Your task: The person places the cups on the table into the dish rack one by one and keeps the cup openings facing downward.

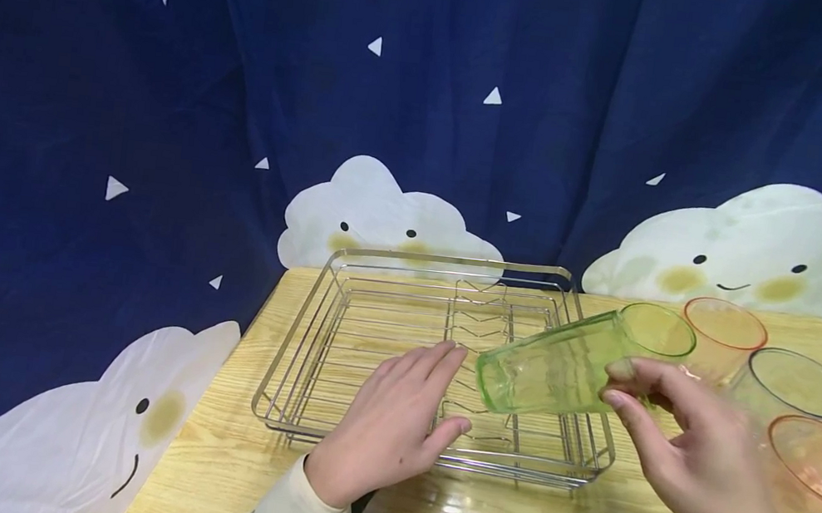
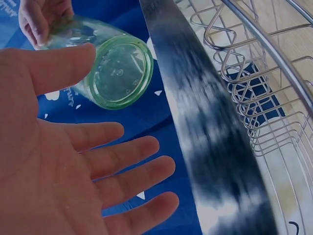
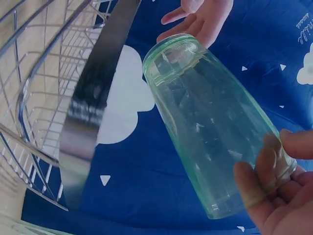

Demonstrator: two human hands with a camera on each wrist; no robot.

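Observation:
A clear green drinking glass (image 1: 550, 367) is tilted over the right part of a wire dish rack (image 1: 361, 444). My right hand (image 1: 699, 446) pinches it near the rim between thumb and fingers, and its base points left toward my other hand. In the right wrist view the fingers (image 3: 254, 191) show at the wide end of the glass. My left hand (image 1: 393, 422) is spread over the front middle of the rack, holding nothing. The left wrist view shows that palm (image 2: 49, 171) facing the round base of the glass (image 2: 121, 72), fingers straight.
Several more glasses stand on the right of the wooden table (image 1: 202, 452), among them a yellow-green one (image 1: 659, 329), a red-rimmed one (image 1: 726, 323) and a dark-rimmed one (image 1: 800, 381). Behind the table hangs a blue curtain (image 1: 427, 108) with white clouds.

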